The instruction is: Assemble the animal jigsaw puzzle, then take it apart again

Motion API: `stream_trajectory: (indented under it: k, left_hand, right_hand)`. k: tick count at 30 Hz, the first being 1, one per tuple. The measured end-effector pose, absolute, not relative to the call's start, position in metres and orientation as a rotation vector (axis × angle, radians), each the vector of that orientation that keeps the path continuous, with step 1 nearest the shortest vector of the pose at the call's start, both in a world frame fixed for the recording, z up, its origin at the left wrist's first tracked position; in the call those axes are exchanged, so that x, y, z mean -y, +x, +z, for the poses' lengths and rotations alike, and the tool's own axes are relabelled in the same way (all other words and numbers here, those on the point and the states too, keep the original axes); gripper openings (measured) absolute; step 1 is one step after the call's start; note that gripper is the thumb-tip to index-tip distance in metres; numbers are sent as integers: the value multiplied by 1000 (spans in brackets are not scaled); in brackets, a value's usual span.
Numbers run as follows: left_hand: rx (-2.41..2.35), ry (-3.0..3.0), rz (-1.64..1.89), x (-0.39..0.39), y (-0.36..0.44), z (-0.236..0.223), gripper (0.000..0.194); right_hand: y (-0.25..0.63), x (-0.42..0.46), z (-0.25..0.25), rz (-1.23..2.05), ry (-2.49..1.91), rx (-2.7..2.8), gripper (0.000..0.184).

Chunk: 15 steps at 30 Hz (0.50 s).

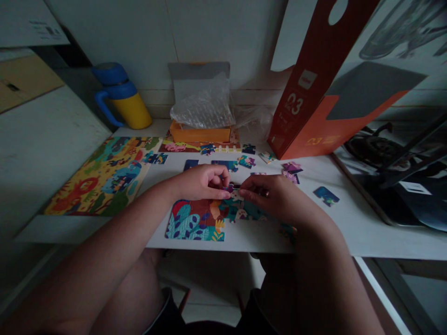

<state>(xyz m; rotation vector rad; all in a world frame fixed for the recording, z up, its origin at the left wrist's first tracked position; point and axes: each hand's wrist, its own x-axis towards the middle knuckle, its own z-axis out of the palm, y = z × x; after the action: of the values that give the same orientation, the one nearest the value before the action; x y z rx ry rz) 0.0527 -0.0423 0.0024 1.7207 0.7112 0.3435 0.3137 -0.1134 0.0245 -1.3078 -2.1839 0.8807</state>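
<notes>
My left hand (204, 181) has thumb and fingers pinched on a small purple puzzle piece (230, 188). Close beside it, my right hand (275, 191) is pinched at the same spot, with its fingertips on a puzzle piece too; whether both hands grip one piece or two joined ones is hard to see. Below them lies a partly joined jigsaw puzzle (195, 222) with blue leaves, brown ground and a white rabbit. My hands cover part of its upper side. Loose puzzle pieces (247, 161) lie just behind my hands, and a blue piece (326, 196) sits off to the right.
A colourful animal picture sheet (118, 174) lies on the left of the white table (356, 235). Behind stand a blue-and-yellow bottle (131, 109), an orange box (200, 135) with bubble wrap (204, 107), and a tall red-orange file box (296, 109). Dark equipment (394, 186) occupies the right.
</notes>
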Motion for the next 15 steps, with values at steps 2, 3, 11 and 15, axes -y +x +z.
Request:
stream_trajectory:
  k: [2,3,11,15]
  left_hand:
    - [-706,1714,338,42,54,1,33]
    - [-706,1713,336,42,54,0,33]
    - [-693,1618,363,37,52,3,28]
    - [-776,1631,393,32,45,5,30]
  right_hand:
    - [313,114,26,897,-1301,2196,23]
    - [312,115,26,895,-1307,2204,23]
    - [322,117,27,912,-1393,2264,28]
    - [341,125,36,894,-1576,2335,38]
